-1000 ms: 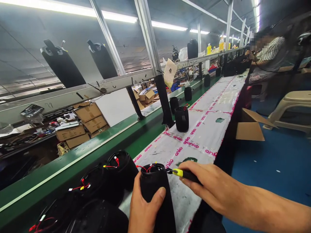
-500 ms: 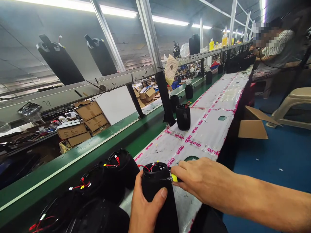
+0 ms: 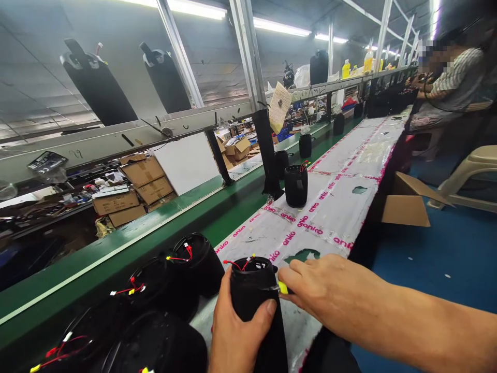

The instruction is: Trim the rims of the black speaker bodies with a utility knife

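Observation:
My left hand point(image 3: 243, 326) is wrapped round a black cylindrical speaker housing point(image 3: 252, 290), thumb across its front. The housing leans slightly, its open top showing red wires with small red and yellow connectors. At the right of its upper rim, my right hand point(image 3: 310, 285) is closed on a yellow-handled tool point(image 3: 283, 287) with a flat, shiny blade-like tip. That tip meets the housing just below the rim; most of the handle is hidden in my fingers. To the left stand several similar black housings point(image 3: 202, 264), with red wires at their open tops.
Plastic sheeting printed in pink point(image 3: 330, 212) covers the bench. Another black housing point(image 3: 296, 186) stands on it farther along. A green conveyor point(image 3: 155, 217) runs along the left beneath a metal shelf point(image 3: 194, 122). An open carton point(image 3: 406, 207) and a stool point(image 3: 477, 160) are at right. A person point(image 3: 454, 83) sits beyond.
The view has shifted slightly. My hands and the housing appear a little farther right in the picture, and both grips stay the same. The tool tip remains at the rim.

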`<state>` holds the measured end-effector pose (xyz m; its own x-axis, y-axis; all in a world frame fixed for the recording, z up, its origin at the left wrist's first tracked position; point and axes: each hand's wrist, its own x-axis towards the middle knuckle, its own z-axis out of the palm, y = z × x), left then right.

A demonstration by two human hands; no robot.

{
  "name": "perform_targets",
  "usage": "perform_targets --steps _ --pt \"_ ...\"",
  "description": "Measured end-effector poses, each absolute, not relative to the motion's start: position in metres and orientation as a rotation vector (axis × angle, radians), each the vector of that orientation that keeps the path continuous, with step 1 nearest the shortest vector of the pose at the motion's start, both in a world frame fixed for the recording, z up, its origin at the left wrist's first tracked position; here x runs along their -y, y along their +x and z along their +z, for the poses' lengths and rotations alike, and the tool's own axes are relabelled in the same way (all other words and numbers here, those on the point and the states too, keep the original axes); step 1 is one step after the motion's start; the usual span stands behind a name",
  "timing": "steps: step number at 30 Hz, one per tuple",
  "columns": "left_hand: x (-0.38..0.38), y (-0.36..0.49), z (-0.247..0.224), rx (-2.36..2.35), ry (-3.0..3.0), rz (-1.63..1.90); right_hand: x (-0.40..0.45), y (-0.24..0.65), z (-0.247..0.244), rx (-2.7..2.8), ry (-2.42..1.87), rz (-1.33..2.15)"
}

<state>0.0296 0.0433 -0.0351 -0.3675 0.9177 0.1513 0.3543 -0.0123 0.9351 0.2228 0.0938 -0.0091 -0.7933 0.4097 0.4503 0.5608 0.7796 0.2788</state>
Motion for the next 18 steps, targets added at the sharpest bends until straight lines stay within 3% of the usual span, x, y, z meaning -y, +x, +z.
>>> perform_targets --steps 13,18 --pt "-0.047 0.032 -0.040 -1.933 1.410 1.357 -0.095 0.217 0.010 2.833 -0.695 -0.552" --pt "-0.046 0.023 -0.040 -1.789 1.380 1.394 -0.092 0.225 -0.004 2.549 -0.615 -0.273"
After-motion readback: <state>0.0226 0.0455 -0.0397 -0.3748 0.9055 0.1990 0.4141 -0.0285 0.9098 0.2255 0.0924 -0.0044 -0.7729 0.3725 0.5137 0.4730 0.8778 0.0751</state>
